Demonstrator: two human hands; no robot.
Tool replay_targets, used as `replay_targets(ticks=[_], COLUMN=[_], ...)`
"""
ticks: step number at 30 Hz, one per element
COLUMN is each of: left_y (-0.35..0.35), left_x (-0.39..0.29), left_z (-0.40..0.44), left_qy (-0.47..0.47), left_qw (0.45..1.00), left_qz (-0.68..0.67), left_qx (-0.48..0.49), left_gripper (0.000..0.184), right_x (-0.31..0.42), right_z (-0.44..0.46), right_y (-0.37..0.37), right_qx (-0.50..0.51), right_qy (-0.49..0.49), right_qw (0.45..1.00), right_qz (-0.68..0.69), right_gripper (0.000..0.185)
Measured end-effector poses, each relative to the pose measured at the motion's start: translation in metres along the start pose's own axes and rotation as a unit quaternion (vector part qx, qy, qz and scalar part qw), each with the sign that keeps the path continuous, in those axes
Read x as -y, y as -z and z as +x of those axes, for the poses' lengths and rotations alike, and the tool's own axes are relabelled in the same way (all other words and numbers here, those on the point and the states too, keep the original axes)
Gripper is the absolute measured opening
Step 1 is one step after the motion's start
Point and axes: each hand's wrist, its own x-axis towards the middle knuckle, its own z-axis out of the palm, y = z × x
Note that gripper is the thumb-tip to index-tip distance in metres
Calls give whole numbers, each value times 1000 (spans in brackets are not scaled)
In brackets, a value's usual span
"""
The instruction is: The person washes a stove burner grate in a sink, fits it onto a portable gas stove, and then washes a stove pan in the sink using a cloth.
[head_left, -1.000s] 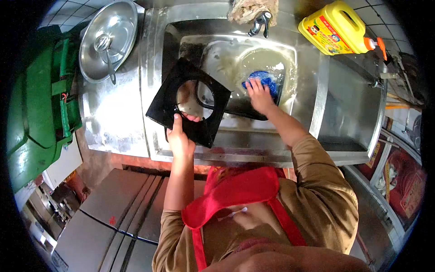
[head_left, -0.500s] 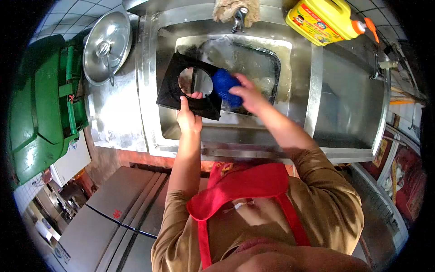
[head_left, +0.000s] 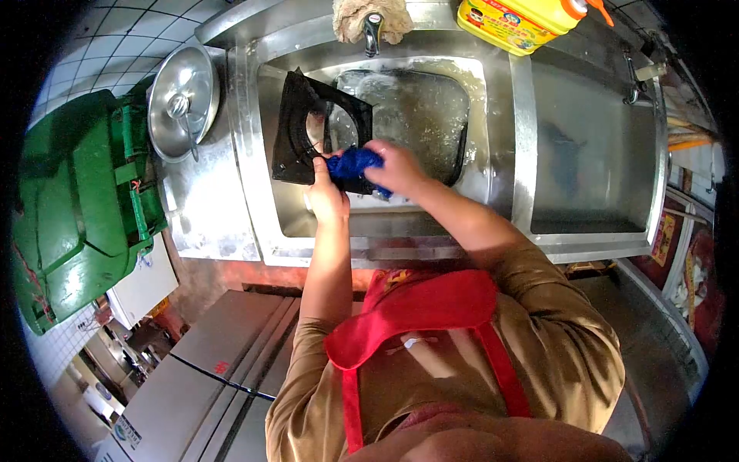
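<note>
Over the left part of the sink, my left hand (head_left: 328, 197) grips the near edge of a black square frame (head_left: 296, 115) with a round opening. The frame is tilted. My right hand (head_left: 396, 169), slightly blurred, holds a blue scrubbing cloth (head_left: 356, 163) against the frame's near right part, close to my left thumb. Beneath and to the right, a dark-rimmed tray (head_left: 431, 115) lies in the wet sink (head_left: 500, 131). Part of the tray is hidden behind the frame.
A black faucet (head_left: 372, 35) with a beige cloth (head_left: 346, 17) stands at the sink's back. The yellow jug (head_left: 504, 25) is at the back right. On the left are a steel bowl (head_left: 204, 92) with a ladle (head_left: 178, 108) and green bins (head_left: 77, 208). A second basin (head_left: 589, 177) adjoins on the right.
The blue cloth has come up from the tray in my right hand and moved left onto the frame. My left hand has turned the frame. The camera view has shifted.
</note>
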Motion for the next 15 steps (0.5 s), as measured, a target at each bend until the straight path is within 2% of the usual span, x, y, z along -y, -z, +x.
replay_targets(ticks=[1,2,4,5,6,9,11,12,14,15], left_y=[-5,1,6,6,8,24,23,22,24,26], left_x=[-7,-7,-13,-12,-11,-3,-5,-7,-11,-13], left_z=[-3,-1,2,0,0,0,-11,-14,-15,-13], left_qy=[-14,-5,16,56,63,102,83,74,77,76], left_qw=[1000,999,991,991,988,967,986,992,994,995], left_qz=[6,-35,-113,-121,-144,-220,-139,-97,-76,-64], left_qx=[-6,17,65,-16,1,72,43,29,21,17], left_gripper=[20,21,22,22,23,24,25,25,24,23], right_x=[-12,-42,-42,-40,-38,-55,-61,-65,-80,-100], right_z=[4,12,10,7,5,23,36,38,44,46], right_y=[1,-2,3,0,-4,3,14,18,34,38], right_qx=[-49,-65,-116,-125,-133,-134,-122,-140,-54,-78], right_qy=[-64,-51,16,39,60,19,-18,-6,-28,-40], right_qw=[995,984,989,991,986,979,966,952,952,948], right_qz=[56,158,89,6,-79,-153,-228,-273,-299,-307], right_gripper=[37,37,39,38,38,36,36,37,41,42])
